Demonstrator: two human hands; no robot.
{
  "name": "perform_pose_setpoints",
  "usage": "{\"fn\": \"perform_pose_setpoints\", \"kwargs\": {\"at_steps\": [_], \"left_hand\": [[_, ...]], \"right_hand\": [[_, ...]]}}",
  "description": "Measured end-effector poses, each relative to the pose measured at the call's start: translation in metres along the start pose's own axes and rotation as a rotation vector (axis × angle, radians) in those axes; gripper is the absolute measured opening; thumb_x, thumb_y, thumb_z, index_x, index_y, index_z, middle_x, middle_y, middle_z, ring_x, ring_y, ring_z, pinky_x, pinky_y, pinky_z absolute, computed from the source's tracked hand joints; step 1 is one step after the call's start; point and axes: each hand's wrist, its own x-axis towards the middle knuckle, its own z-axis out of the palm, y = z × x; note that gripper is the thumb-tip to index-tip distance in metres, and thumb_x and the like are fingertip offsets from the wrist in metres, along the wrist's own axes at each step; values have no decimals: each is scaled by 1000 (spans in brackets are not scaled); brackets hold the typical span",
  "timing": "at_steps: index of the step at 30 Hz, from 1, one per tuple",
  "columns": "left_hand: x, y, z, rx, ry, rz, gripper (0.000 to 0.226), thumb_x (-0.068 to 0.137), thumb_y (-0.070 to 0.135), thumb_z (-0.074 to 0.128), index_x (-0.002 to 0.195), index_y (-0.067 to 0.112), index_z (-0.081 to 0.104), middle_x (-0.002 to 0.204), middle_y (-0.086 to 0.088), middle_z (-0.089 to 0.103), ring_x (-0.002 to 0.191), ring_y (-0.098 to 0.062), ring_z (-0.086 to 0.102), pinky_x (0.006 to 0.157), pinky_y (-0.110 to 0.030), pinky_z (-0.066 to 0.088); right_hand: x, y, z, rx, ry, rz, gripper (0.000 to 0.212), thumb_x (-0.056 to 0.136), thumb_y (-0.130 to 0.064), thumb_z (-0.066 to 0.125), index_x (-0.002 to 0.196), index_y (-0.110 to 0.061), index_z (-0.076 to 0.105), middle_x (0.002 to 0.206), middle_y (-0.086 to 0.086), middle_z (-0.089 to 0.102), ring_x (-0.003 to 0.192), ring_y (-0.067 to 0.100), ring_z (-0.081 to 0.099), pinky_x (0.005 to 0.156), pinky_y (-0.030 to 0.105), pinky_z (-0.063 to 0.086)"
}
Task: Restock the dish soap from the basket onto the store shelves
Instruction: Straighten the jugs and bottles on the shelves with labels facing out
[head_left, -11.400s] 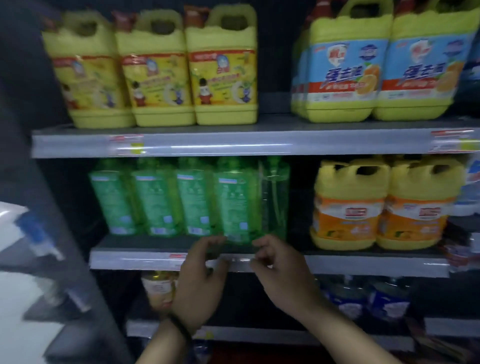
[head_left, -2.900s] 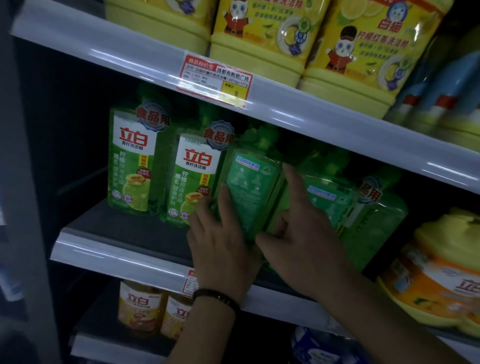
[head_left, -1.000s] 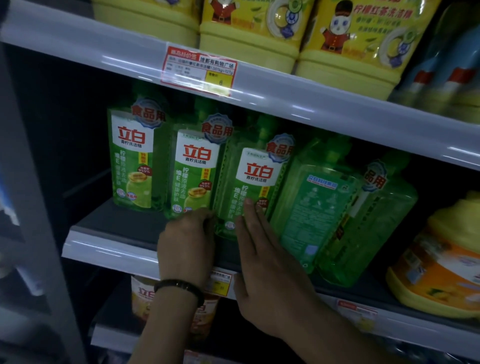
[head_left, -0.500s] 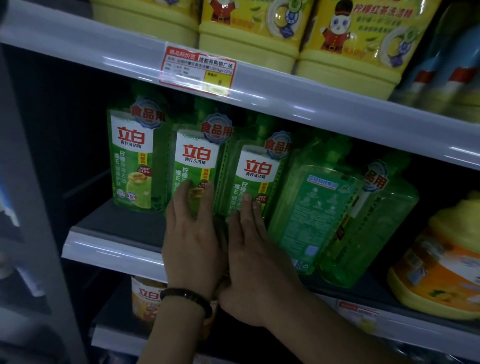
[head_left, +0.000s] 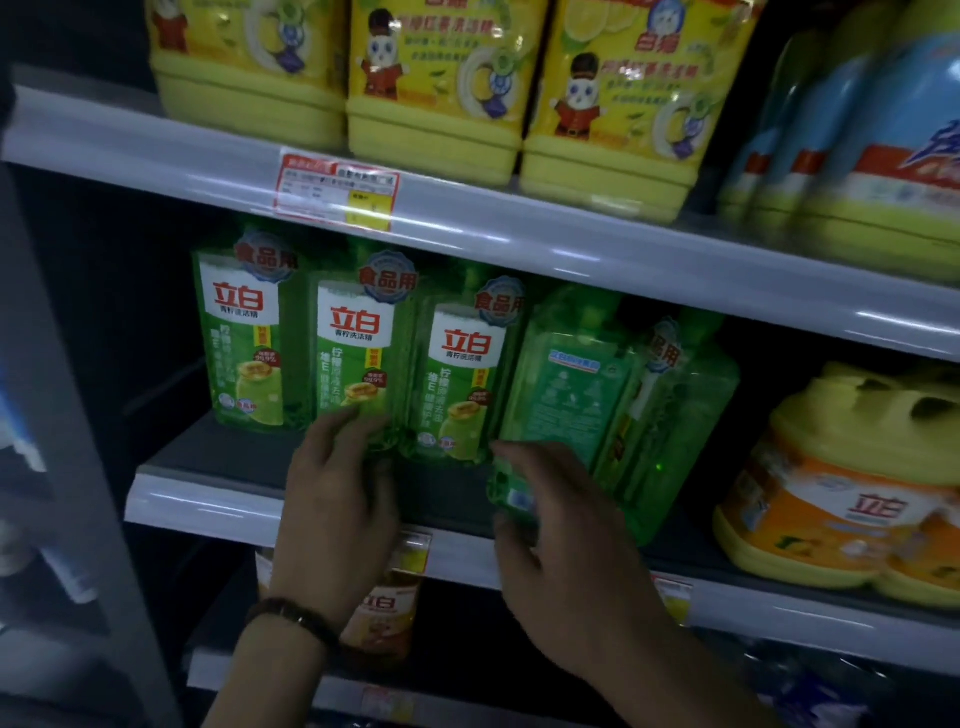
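While your left hand (head_left: 337, 499) lays straight fingers on the second bottle (head_left: 353, 358), the back-facing soap bottle (head_left: 566, 395) stands tilted on the shelf (head_left: 208, 501) above your nearer right hand (head_left: 563, 551), fingers curled round its lower corner.

Dark beaded bracelet (head_left: 291, 618), left wrist

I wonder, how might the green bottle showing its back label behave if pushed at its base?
The back-label bottle looks full of liquid, so it is probably heavy for its size. It is tall and narrow, so a high push may tip it. Its smooth plastic could slip in the right hand at its base.
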Motion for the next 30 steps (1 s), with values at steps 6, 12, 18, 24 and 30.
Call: {"fn": "perform_pose_setpoints", "kwargs": {"at_steps": [6, 12, 18, 24, 30], "left_hand": [[-20, 59, 4, -181, -185, 32, 48, 95, 18, 73, 138, 33, 59, 134, 13, 58, 121, -10, 61, 101, -42, 55], [1, 97, 29, -259, -330, -24, 81, 92, 48, 74, 161, 33, 34, 160, 13, 45, 143, -13, 48, 115, -45, 47], [16, 105, 30, -389, -392, -132, 79, 90, 50, 75, 158, 41, 36, 140, 35, 51, 128, 1, 57, 107, -40, 55], [29, 104, 24, -453, -415, -256, 95, 67, 69, 85, 148, 44, 43, 142, 16, 58, 130, -17, 61, 105, -47, 56], [35, 110, 28, -191, -396, -218, 120, 64, 74, 86, 161, 34, 27, 151, 6, 46, 140, -22, 51, 113, -47, 50]], "right_hand": [[-18, 33, 2, 403, 224, 360, 78, 103, -23, 68, 167, -36, 26, 162, -8, 32, 144, 17, 42, 111, 32, 40], [-10, 26, 11, 675, 211, 425, 100, 87, -31, 72, 170, -35, 17, 154, -16, 30, 149, 14, 33, 110, 30, 35], [-7, 29, 12, 892, 299, 425, 102, 63, -24, 67, 159, -47, 42, 157, -7, 44, 132, 15, 56, 98, 38, 55], [-16, 28, 17, 776, 141, 360, 99, 81, -23, 66, 166, -48, 20, 158, -2, 36, 139, 18, 47, 102, 44, 52], [-26, 33, 24, 496, 45, 240, 87, 98, -16, 67, 168, -37, 20, 144, -5, 32, 123, 7, 47, 94, 28, 40]]}}
